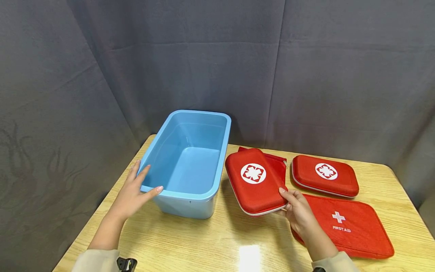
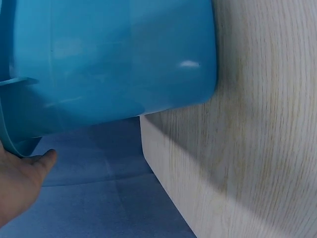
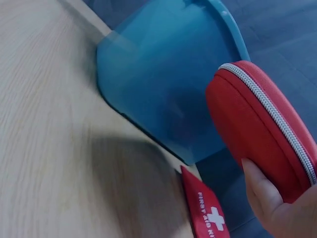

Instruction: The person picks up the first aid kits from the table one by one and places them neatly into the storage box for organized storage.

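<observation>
My right hand grips a red hard-shell first aid case by its near right corner, thumb on top. The case is tilted and held above the table, beside the blue bin. A silver zipper runs round its edge in the right wrist view. My left hand touches the bin's rim at the near left corner, its fingers spread and fairly straight. The bin's visible inside holds nothing. Beneath the held case lies a partly hidden flat red first aid pouch.
A second red hard case lies at the back right. In front of it is a soft red first aid pouch with a white cross. Everything stands on a light wooden table; a grey curtain hangs behind.
</observation>
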Demonstrator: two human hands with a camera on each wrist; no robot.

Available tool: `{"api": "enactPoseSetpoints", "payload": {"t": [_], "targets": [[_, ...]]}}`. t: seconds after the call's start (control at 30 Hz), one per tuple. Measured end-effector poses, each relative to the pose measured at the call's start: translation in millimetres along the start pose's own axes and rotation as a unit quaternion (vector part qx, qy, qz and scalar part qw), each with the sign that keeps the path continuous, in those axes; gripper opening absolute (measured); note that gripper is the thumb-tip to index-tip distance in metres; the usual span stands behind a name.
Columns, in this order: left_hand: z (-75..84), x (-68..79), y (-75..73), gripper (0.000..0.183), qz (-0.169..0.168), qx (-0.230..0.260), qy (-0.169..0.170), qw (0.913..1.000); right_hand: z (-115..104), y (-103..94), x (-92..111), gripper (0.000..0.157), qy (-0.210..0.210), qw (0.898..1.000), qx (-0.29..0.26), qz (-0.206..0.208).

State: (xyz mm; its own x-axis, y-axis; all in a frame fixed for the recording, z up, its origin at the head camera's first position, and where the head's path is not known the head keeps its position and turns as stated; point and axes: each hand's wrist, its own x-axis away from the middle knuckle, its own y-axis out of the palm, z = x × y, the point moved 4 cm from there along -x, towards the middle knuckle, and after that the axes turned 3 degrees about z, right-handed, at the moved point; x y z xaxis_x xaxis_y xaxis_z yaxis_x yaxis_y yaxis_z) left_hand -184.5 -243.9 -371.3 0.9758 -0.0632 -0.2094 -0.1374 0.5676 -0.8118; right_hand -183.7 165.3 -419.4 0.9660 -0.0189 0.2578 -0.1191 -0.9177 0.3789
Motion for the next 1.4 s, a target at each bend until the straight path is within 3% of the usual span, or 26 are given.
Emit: {"api": "enactPoseSetpoints", "payload": {"t": [0.4, 0.93, 1.4], "targets": [[-4.0, -1.8, 3.1, 0.079, -0.004, 0.022, -0.006, 0.9997, -18.9, 10.0, 0.5, 0.018, -0.036, 0.997, -0.065, -0.014], [-1.6, -1.0, 2.6, 0.079, -0.005, 0.012, -0.009, 0.9999, -31.1, 23.3, -0.9, 0.021, -0.024, 0.993, -0.113, 0.014], [0.2, -0.4, 0.1, 0.079, -0.014, -0.015, -0.002, 0.9998, -37.3, 46.6, -4.1, 0.011, -0.030, 0.986, -0.165, -0.019]]}}
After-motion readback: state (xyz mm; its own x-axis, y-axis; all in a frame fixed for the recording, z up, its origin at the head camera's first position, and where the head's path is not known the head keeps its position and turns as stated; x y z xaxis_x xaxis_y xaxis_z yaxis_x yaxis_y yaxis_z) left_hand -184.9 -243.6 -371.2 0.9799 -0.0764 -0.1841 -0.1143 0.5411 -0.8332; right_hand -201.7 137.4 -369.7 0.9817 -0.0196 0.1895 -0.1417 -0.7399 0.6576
